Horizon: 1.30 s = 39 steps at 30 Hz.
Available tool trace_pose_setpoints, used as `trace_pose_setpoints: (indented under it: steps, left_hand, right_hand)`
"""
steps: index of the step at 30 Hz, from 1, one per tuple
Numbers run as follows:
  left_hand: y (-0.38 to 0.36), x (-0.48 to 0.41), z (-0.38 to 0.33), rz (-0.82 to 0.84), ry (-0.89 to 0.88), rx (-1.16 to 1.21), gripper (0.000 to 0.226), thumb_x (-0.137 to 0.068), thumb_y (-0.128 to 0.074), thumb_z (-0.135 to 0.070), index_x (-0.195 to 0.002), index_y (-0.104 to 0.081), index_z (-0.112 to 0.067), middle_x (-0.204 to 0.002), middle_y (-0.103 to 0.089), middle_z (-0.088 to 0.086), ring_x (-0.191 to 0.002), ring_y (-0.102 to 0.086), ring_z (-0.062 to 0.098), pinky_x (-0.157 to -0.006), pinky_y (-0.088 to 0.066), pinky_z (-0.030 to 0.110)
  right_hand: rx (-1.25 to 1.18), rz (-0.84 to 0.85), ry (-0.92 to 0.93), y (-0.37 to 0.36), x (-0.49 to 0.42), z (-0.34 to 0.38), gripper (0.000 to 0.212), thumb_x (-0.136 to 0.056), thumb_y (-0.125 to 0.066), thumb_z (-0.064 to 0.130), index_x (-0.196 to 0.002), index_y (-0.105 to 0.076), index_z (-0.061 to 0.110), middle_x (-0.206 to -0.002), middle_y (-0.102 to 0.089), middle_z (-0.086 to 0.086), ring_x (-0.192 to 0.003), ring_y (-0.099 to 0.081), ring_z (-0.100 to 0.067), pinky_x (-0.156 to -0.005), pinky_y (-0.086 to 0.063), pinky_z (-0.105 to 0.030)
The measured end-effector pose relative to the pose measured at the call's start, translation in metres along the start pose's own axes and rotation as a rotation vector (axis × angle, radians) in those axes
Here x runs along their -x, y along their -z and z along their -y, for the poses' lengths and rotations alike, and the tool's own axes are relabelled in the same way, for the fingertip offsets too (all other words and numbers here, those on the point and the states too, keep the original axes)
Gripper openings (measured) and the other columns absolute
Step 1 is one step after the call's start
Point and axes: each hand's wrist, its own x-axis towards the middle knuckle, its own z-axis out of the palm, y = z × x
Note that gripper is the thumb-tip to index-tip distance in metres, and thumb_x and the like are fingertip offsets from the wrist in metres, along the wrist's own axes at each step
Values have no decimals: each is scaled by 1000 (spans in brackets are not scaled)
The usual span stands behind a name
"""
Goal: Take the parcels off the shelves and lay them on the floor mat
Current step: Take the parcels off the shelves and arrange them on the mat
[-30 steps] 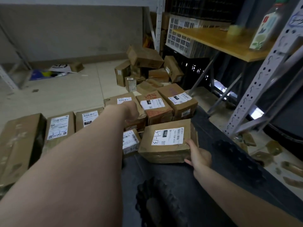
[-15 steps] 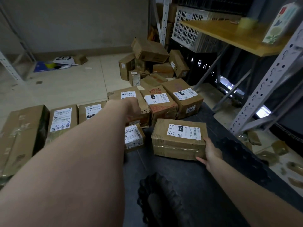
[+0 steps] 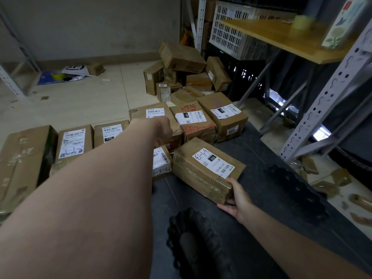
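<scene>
Nearest, the right hand [image 3: 237,198] clasps the near corner of the parcel [image 3: 207,170], thumb over its edge. The parcel lies on the dark mat [image 3: 261,154] and has swung round since a moment ago, so its label now slants. The left hand [image 3: 163,128] reaches over the flat parcel [image 3: 155,113] as before, its fingers hidden, so I cannot tell its grip. Beyond, a heap [image 3: 181,61] of boxes sits by the shelf [image 3: 281,37].

Left forearm [image 3: 90,198] and right forearm [image 3: 291,238] bare, elbow to wrist. Left grip [image 3: 163,127] and right grip [image 3: 240,200] bare as well (left one visible from the back only).
</scene>
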Motion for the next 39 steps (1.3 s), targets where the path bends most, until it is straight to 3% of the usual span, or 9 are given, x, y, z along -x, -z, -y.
trace_pose_setpoints:
  steps: [3, 8, 16, 21, 26, 29, 34, 36, 39]
  left_hand:
    - [1, 0, 1, 7, 2, 9, 21, -95, -47, -13, -104, -63, -2, -97, -73, 12, -83, -72, 25, -60, -52, 31]
    - [1, 0, 2, 8, 3, 27, 21, -95, -47, -13, -109, -61, -5, -99, -72, 11, -83, -72, 23, -63, -52, 33]
    - [-1, -2, 2, 9, 11, 25, 14, -95, -50, -16, -100, -60, -9, -103, -72, 10, -87, -71, 25, -73, -55, 38]
    - [-2, -4, 0, 17, 11, 10, 17, -95, -50, -14, -106, -61, -7, -102, -72, 11, -87, -71, 25, -68, -56, 36]
    - [-2, -3, -1, 20, 14, 2, 20, -93, -48, -14, -105, -63, -8, -98, -73, 10, -87, -72, 25, -86, -57, 44]
    - [-2, -4, 0, 13, 12, 5, 21, -93, -49, -15, -106, -63, -7, -97, -73, 10, -87, -72, 24, -85, -57, 44]
    - [-2, -4, 3, 16, 9, 9, 20, -93, -48, -13, -102, -64, -4, -97, -74, 11, -86, -72, 24, -74, -57, 38]
    - [-2, -4, 4, 22, 11, 12, 21, -93, -49, -12, -102, -65, -3, -96, -74, 12, -87, -72, 25, -79, -58, 41]
    - [-3, -2, 2, 24, 11, 15, 22, -93, -49, -13, -103, -66, -4, -95, -74, 13, -88, -72, 26, -86, -57, 46]
  right_hand:
    - [22, 62, -30, 6, 1, 1, 38, -80, -78, 42, -103, -58, 20, -105, -64, -17, -96, -66, -35, -65, -61, -43]
    - [-3, 59, 4, 11, -1, 0, 29, -81, -73, 46, -96, -58, 25, -105, -66, -13, -100, -66, -32, -68, -62, -41]
    - [-171, 56, -17, -2, 1, -10, 33, -79, -77, 32, -102, -57, 20, -107, -68, -13, -100, -67, -31, -72, -59, -43]
    - [-91, 131, -35, -12, 4, -22, 35, -75, -82, 25, -102, -60, 21, -105, -70, -13, -98, -67, -31, -71, -61, -44]
    - [-36, 171, -61, -24, 4, -27, 37, -75, -83, 23, -104, -61, 16, -101, -71, -14, -96, -67, -30, -74, -62, -45]
    - [19, 173, -68, -27, 2, -23, 35, -77, -82, 23, -103, -60, 15, -99, -70, -14, -94, -67, -29, -65, -61, -39]
    - [193, 191, -77, -25, 1, -21, 52, -85, -77, 26, -126, -46, 14, -118, -60, -26, -89, -67, -33, -54, -58, -32]
    - [210, 192, -65, -25, 0, -21, 55, -89, -73, 27, -133, -44, 13, -129, -55, -32, -86, -68, -34, -52, -59, -33]
    - [222, 224, -53, -26, -1, -21, 62, -90, -72, 29, -140, -41, 9, -128, -56, -32, -86, -70, -34, -55, -60, -34]
